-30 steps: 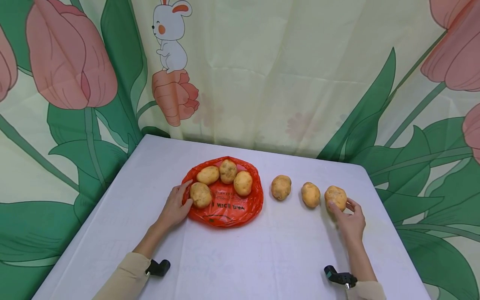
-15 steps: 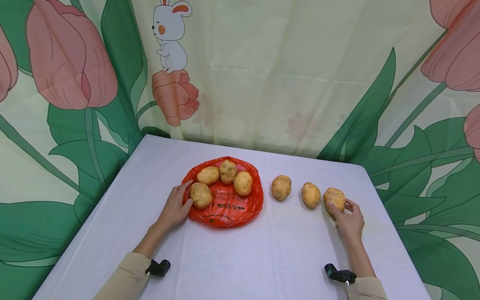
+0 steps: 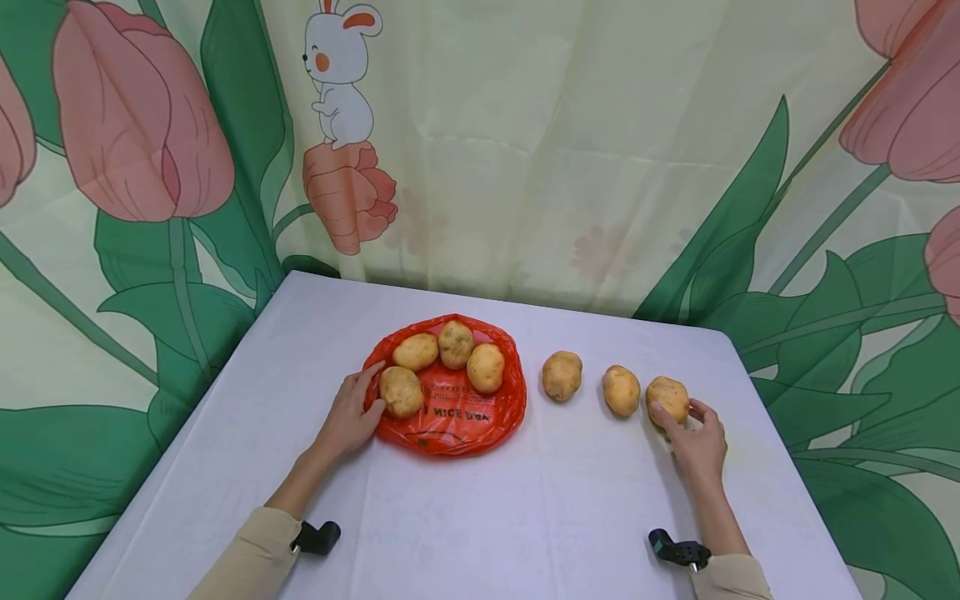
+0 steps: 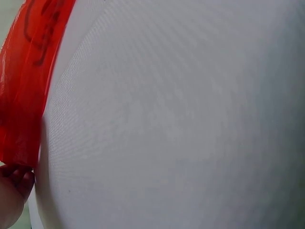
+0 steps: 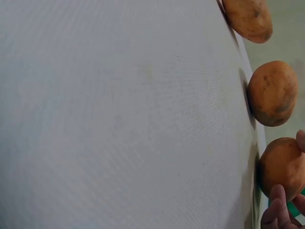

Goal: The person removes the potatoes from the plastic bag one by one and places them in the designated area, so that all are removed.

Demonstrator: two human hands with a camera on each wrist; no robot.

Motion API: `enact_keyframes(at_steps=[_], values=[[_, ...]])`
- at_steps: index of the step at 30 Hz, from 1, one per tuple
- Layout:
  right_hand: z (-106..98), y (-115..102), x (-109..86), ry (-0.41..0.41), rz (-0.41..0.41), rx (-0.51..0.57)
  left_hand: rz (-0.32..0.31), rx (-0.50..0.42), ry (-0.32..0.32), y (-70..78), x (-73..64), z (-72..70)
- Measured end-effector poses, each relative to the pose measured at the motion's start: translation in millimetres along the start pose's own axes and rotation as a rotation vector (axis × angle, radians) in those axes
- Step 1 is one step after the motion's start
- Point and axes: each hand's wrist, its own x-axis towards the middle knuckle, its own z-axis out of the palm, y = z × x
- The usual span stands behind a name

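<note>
My left hand holds the left rim of a round, spread-open red plastic bag with dark print inside. Its curled fingers show at the bag's edge in the left wrist view. Beside the thumb, inside the bag, lies a potato; several more sit along its back. At the right, my right hand grips a potato between thumb and fingers. In the right wrist view this potato is close over the cloth, with fingers on its near side.
Two loose potatoes stand in a row between the bag and the right hand, one nearer the bag and one nearer the held potato. A white cloth covers the table. A curtain printed with tulips and a rabbit hangs behind.
My right hand has shifted slightly left and lower in the head view with its potato, closer to the neighbouring one. The left hand and the bag stay in place.
</note>
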Motion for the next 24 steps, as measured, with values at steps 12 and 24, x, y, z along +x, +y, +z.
enact_keyframes(at_steps=[12,24], values=[[-1.8,-0.1,-1.3,0.019,0.009,0.020,0.006,-0.019,0.001,-0.4,-0.2,0.7],[-3.8,-4.8,-8.0,0.101,-0.043,0.022,-0.006,-0.018,-0.002,-0.6,-0.2,1.0]])
